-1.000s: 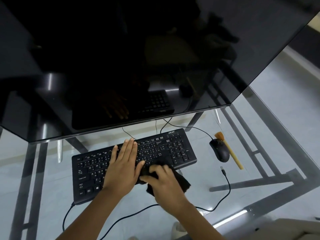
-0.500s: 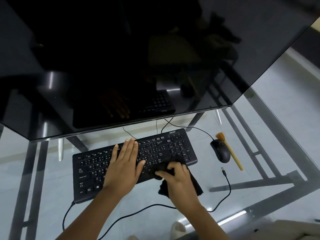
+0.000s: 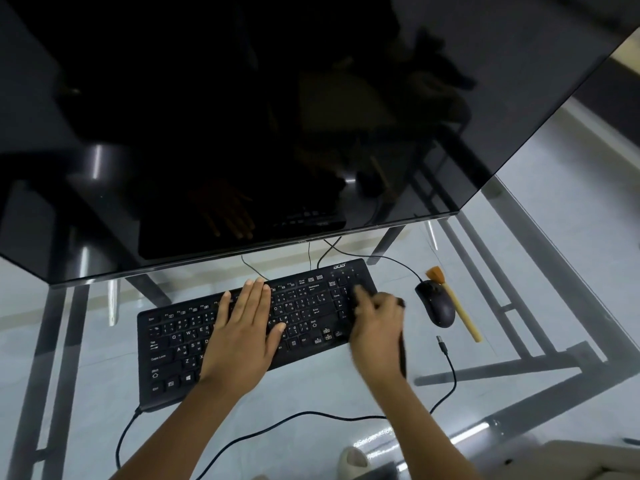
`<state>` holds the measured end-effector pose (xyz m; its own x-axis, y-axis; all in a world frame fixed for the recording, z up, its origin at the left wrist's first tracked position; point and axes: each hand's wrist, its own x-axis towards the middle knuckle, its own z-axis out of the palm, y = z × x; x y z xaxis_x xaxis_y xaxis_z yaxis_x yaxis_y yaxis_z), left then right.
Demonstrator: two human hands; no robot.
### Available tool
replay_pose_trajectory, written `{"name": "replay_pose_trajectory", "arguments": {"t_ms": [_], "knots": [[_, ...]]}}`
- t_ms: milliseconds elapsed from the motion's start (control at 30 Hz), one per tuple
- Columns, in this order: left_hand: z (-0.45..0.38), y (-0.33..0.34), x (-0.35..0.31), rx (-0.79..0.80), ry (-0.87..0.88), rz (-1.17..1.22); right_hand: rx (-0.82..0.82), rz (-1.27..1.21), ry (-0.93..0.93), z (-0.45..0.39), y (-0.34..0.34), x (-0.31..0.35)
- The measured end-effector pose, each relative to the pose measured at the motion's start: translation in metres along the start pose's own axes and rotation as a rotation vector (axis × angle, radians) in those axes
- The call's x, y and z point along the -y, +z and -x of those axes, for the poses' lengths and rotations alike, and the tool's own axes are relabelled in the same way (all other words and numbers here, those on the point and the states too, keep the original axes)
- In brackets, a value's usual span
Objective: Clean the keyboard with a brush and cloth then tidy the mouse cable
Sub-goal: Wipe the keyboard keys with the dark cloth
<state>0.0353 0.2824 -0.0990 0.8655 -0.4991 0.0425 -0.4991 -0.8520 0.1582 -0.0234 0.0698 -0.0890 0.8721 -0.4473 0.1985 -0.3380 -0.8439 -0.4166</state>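
Note:
A black keyboard lies on the glass desk, tilted up to the right. My left hand rests flat on its middle keys, fingers together. My right hand is blurred over the keyboard's right end, over the number pad, closed on a dark cloth that hangs below the palm. To the right of the keyboard sits a black mouse, and a wooden-handled brush lies just beyond it. The mouse cable loops loose on the glass, its USB plug free near the keyboard's right end.
A large dark monitor hangs over the far half of the desk. The glass desk shows its metal frame and the pale floor beneath. The keyboard cable curls at the near left. A sandal shows below the glass.
My right hand has swept the cloth from the keyboard's lower middle to its right end over the number pad. The left hand has stayed flat on the keys.

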Motion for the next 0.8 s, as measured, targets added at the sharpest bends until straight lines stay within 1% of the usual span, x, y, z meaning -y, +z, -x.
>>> {"name": "replay_pose_trajectory", "arguments": {"t_ms": [67, 100, 133, 167, 200, 233, 267, 300, 367, 400, 433, 467, 500, 533, 567, 600, 633, 667, 700, 733, 767, 800], "knots": [[0.000, 0.000, -0.002, -0.010, -0.001, 0.002, 0.122, 0.017, -0.301, 0.011, 0.005, 0.012], [-0.002, 0.000, -0.003, -0.012, 0.001, 0.006, 0.150, 0.042, -0.407, 0.004, 0.004, 0.010], [-0.004, -0.001, -0.005, -0.010, 0.007, 0.009, 0.162, 0.000, -0.344, -0.009, 0.001, 0.005], [-0.006, -0.001, -0.005, -0.006, 0.014, 0.010, 0.087, -0.059, -0.209, -0.023, 0.003, -0.003], [-0.007, -0.001, -0.005, -0.002, 0.019, 0.008, 0.016, -0.042, -0.009, -0.036, 0.001, -0.010], [-0.006, -0.001, -0.004, -0.001, 0.020, 0.004, -0.016, -0.108, 0.166, -0.044, -0.001, -0.009], [-0.006, -0.001, -0.002, -0.004, 0.017, 0.000, -0.069, -0.043, 0.182, -0.045, 0.004, 0.000], [-0.005, -0.001, -0.001, -0.004, 0.009, -0.001, -0.066, -0.041, 0.097, -0.042, 0.009, 0.011], [-0.006, -0.001, -0.002, -0.005, 0.005, -0.001, 0.030, 0.009, -0.243, -0.029, 0.016, 0.026], [-0.007, -0.001, -0.003, -0.005, 0.011, 0.003, 0.083, 0.012, -0.314, -0.032, 0.015, 0.022], [-0.008, -0.001, -0.005, -0.001, 0.018, 0.010, 0.108, -0.019, -0.262, -0.040, 0.012, 0.016], [-0.009, -0.001, -0.006, 0.007, 0.026, 0.014, 0.084, -0.054, -0.121, -0.051, 0.010, 0.005], [-0.009, 0.000, -0.008, 0.014, 0.030, 0.017, 0.011, -0.074, 0.074, -0.060, 0.008, -0.005], [-0.006, 0.000, -0.006, 0.010, 0.019, 0.016, -0.048, -0.046, 0.175, -0.064, 0.008, -0.002], [-0.005, -0.001, -0.003, 0.003, 0.007, 0.010, -0.066, 0.000, 0.186, -0.063, 0.012, 0.009], [-0.004, -0.001, -0.002, 0.000, 0.004, 0.003, -0.043, 0.010, 0.105, -0.058, 0.016, 0.027], [-0.004, -0.001, -0.001, -0.004, 0.003, -0.001, 0.023, 0.016, -0.056, -0.051, 0.020, 0.041], [-0.005, -0.002, -0.002, -0.003, 0.005, -0.003, 0.074, 0.039, -0.256, -0.044, 0.024, 0.046], [-0.006, -0.002, -0.003, 0.005, 0.008, -0.003, 0.125, 0.040, -0.370, -0.046, 0.024, 0.042], [-0.007, -0.002, -0.005, 0.017, 0.011, 0.005, 0.156, 0.016, -0.336, -0.054, 0.019, 0.034], [-0.008, -0.002, -0.007, 0.027, 0.013, 0.011, 0.129, -0.023, -0.174, -0.065, 0.018, 0.022], [-0.007, -0.002, -0.008, 0.029, 0.013, 0.013, 0.063, -0.051, 0.038, -0.073, 0.015, 0.012]]}}
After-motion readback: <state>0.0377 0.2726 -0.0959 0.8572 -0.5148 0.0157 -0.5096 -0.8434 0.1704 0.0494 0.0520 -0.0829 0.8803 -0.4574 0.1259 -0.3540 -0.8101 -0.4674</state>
